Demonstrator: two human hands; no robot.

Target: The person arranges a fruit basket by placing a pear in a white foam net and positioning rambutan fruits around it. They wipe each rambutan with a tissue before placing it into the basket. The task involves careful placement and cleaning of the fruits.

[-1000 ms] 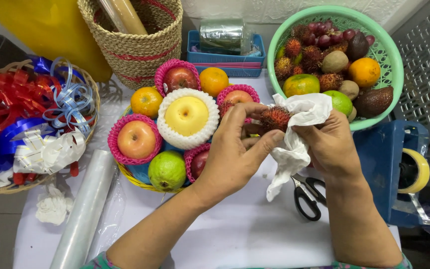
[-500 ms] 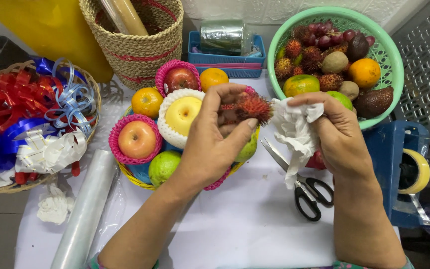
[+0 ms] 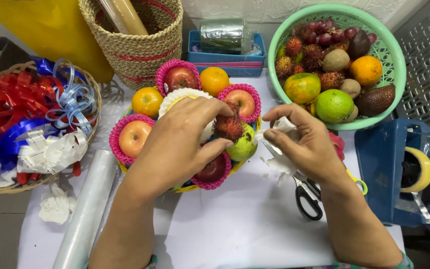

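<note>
Rambutan (image 3: 229,127) between left hand (image 3: 175,144) fingertips

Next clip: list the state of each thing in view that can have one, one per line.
left hand: closed on the rambutan
rambutan: held over the fruit tray
right hand: pinching white tissue
scissors: lying on the table, partly under the right hand
green basket: full of fruit

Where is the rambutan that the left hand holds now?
In the head view the rambutan sits near the middle, pinched by the left hand over the fruit tray, between a netted apple and a green fruit.
</note>
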